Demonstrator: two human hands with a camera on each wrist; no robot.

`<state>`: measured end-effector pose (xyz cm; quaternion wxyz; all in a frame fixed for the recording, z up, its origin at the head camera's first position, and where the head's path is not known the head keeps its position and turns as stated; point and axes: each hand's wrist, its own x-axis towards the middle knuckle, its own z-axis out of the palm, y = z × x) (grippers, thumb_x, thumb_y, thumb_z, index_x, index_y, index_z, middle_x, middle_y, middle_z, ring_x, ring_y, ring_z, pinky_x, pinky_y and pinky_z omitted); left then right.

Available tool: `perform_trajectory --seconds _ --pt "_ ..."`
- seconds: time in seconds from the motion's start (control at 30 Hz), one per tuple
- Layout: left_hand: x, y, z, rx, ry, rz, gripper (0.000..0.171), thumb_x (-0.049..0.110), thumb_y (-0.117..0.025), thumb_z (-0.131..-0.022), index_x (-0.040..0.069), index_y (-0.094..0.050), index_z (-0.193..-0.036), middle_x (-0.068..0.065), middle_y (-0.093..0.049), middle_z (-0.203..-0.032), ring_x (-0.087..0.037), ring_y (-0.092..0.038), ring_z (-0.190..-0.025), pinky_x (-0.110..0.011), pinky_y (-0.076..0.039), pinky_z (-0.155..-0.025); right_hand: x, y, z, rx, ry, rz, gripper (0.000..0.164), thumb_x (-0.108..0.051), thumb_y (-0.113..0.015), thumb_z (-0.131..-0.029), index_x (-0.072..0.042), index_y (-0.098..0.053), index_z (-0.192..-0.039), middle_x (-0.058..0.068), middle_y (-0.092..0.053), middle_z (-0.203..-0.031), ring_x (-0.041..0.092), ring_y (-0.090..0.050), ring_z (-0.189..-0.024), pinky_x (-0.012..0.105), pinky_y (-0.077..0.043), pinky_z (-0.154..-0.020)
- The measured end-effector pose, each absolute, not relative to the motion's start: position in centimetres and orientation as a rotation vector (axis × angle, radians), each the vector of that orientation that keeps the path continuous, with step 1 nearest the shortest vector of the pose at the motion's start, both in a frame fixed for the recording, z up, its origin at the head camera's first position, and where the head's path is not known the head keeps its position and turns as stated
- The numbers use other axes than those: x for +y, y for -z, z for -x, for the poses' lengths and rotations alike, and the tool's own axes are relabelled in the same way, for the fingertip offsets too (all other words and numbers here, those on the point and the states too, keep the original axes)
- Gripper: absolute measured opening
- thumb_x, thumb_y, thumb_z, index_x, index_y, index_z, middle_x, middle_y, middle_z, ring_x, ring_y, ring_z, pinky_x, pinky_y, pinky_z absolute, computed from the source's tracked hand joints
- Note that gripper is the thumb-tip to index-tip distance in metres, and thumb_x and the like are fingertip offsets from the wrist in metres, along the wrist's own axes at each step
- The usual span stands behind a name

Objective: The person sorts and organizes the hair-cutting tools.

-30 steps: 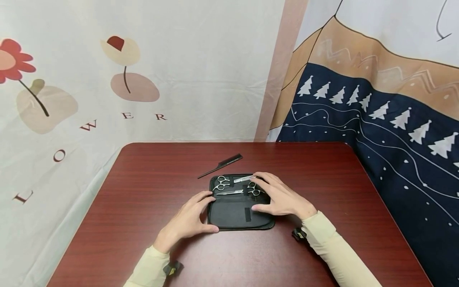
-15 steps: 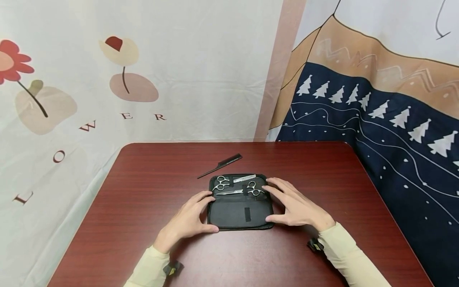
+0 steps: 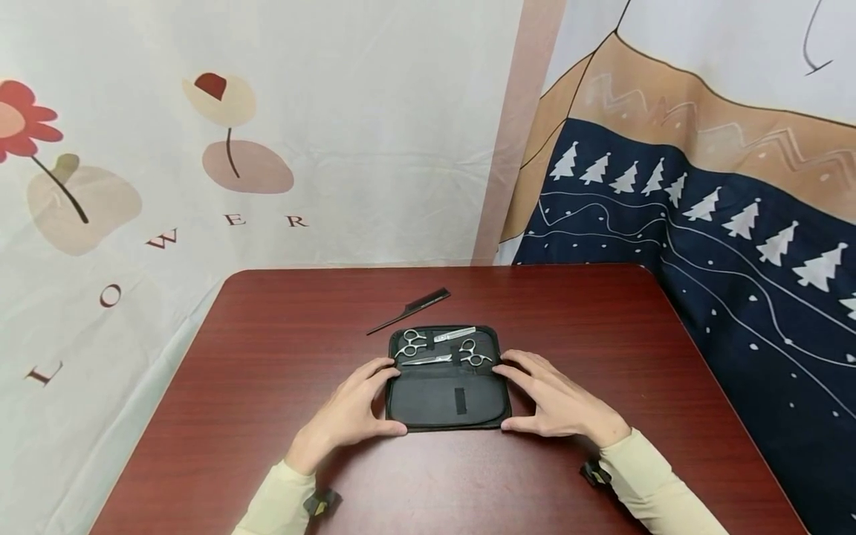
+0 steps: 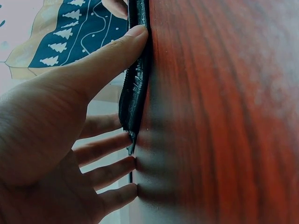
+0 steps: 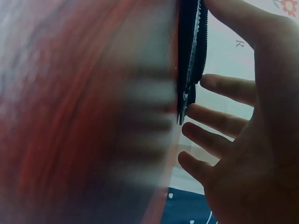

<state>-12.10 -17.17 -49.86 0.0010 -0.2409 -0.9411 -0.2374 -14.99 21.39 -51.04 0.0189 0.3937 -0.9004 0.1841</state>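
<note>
A black zip-up case (image 3: 441, 401) lies unfolded on the table. Two pairs of silver hairdressing scissors are strapped in its far part: the upper scissors (image 3: 455, 335) have handles to the left, the lower scissors (image 3: 428, 360) handles to the right. My left hand (image 3: 351, 407) sits at the case's left side; its thumb touches the front left corner, its fingers spread along the edge. At the right side is my right hand (image 3: 562, 397), thumb by the front right corner and fingertips at the edge. In the right wrist view, the fingers (image 5: 224, 119) look extended beside the case's zip edge.
A black tail comb (image 3: 421, 303) lies behind the case, slanting up to the right. The reddish-brown table (image 3: 267, 334) has rounded far corners. Patterned cloths hang behind it: a pale flower cloth (image 3: 374, 89) and a navy one (image 3: 602, 215) with trees.
My right hand has withdrawn from over the scissors, to the right and nearer, and now stands at the case's right edge. The left hand keeps its place, and the case stays almost still.
</note>
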Motion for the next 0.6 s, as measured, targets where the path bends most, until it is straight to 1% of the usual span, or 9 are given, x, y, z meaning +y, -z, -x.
perform_trajectory --seconds 0.13,0.33,0.6 --pt "-17.14 49.84 12.08 -2.953 0.750 0.762 0.096 0.057 -0.091 -0.065 0.002 -0.063 -0.138 -0.014 -0.051 -0.150 -0.029 -0.044 -0.136 -0.054 -0.045 -0.106 21.25 50.98 14.93 -2.830 -0.558 -1.217 0.084 -0.063 -0.076 -0.082 -0.013 -0.058 -0.147 0.010 -0.046 -0.150 0.024 -0.039 -0.137 0.050 -0.040 -0.110" --pt "-17.16 49.91 12.10 -2.957 0.761 0.766 0.096 0.057 -0.091 -0.065 0.002 -0.063 -0.139 -0.014 -0.050 -0.150 -0.029 -0.044 -0.137 -0.054 -0.044 -0.107 21.08 50.75 14.76 -2.921 -0.545 -1.179 0.081 -0.061 -0.076 -0.083 -0.018 -0.056 -0.149 0.007 -0.043 -0.153 0.019 -0.037 -0.139 0.045 -0.042 -0.111" --pt "-17.18 49.84 12.07 -2.967 0.759 0.755 0.096 0.057 -0.091 -0.065 0.002 -0.062 -0.139 -0.014 -0.050 -0.151 -0.029 -0.044 -0.137 -0.054 -0.045 -0.106 20.62 50.64 14.79 -2.924 -0.513 -1.177 0.083 -0.058 -0.079 -0.081 -0.017 -0.056 -0.149 0.009 -0.044 -0.152 0.019 -0.040 -0.136 0.043 -0.043 -0.110"
